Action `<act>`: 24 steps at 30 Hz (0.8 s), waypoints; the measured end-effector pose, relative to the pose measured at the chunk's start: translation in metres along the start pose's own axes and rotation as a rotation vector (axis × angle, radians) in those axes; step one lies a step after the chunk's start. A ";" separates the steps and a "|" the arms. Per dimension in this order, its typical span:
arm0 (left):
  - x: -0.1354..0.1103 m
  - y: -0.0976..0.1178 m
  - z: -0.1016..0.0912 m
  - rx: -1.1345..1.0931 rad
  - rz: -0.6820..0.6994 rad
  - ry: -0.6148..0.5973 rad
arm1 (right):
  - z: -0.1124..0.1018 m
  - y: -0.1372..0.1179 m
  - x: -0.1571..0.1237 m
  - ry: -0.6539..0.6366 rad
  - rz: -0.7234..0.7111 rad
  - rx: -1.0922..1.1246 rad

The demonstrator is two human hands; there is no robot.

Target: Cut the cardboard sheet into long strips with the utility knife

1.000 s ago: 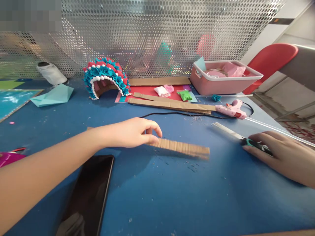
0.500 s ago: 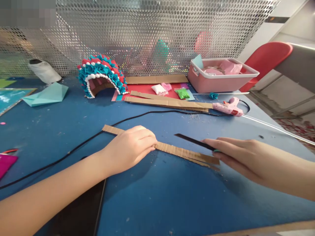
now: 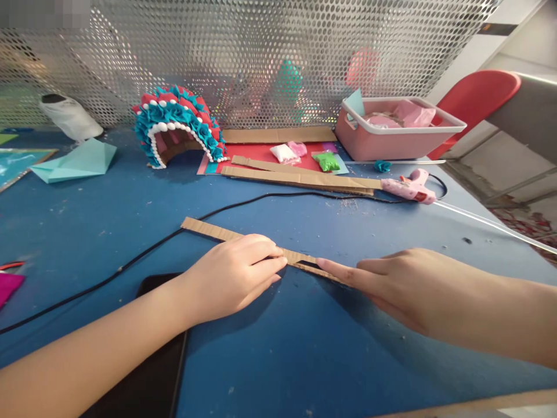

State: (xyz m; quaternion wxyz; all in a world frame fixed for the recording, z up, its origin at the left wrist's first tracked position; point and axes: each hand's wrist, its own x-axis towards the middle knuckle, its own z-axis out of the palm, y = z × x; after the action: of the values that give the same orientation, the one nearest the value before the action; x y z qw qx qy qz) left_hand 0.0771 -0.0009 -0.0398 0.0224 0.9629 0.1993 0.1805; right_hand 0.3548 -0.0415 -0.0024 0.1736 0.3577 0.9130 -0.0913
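Observation:
My left hand (image 3: 243, 273) is closed on a narrow cardboard strip (image 3: 211, 229), holding it against the blue table with the fingertips near its middle. The strip lies slantwise, and its right part is split lengthwise. My right hand (image 3: 422, 290) is wrapped round a utility knife, whose handle is hidden in the palm. A short piece of its black blade (image 3: 308, 266) shows in the split, close to the left fingertips. The right index finger stretches along the blade over the cardboard. The strip's right end is hidden under this hand.
A black flat device (image 3: 143, 360) lies under my left forearm. A black cable (image 3: 235, 204) runs behind the strip to a pink glue gun (image 3: 411, 187). Farther back are cardboard strips (image 3: 296, 178), a flower-covered arch (image 3: 174, 125), clay packets (image 3: 326, 161) and a pink basket (image 3: 391, 142).
My right hand has moved left and brought the knife blade down from above the strip into its split. My left hand has slid slightly right along the strip.

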 end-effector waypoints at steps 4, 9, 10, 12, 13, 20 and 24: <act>-0.003 0.000 0.004 -0.025 -0.001 -0.012 | -0.001 0.001 -0.002 0.013 -0.031 0.033; -0.002 0.003 0.005 -0.027 0.020 -0.017 | -0.002 0.002 -0.003 0.021 -0.042 -0.015; -0.002 0.003 0.005 -0.026 0.021 -0.029 | -0.002 0.002 -0.004 0.022 -0.041 -0.036; -0.001 0.004 0.005 -0.025 0.020 -0.055 | -0.005 -0.001 -0.003 -0.003 -0.037 -0.075; -0.001 0.004 0.005 -0.026 0.019 -0.066 | -0.007 -0.002 -0.003 -0.019 -0.037 -0.091; 0.001 0.004 0.007 -0.030 0.018 -0.089 | -0.009 -0.009 0.006 -0.062 -0.053 -0.169; 0.002 0.005 0.008 -0.030 0.017 -0.086 | -0.001 -0.008 0.009 -0.086 -0.067 -0.083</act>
State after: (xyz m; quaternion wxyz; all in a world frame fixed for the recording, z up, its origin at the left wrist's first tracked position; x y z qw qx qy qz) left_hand 0.0836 -0.0048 -0.0463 0.0438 0.9710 0.1873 0.1422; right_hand 0.3427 -0.0415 -0.0051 0.2242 0.3151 0.9192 -0.0743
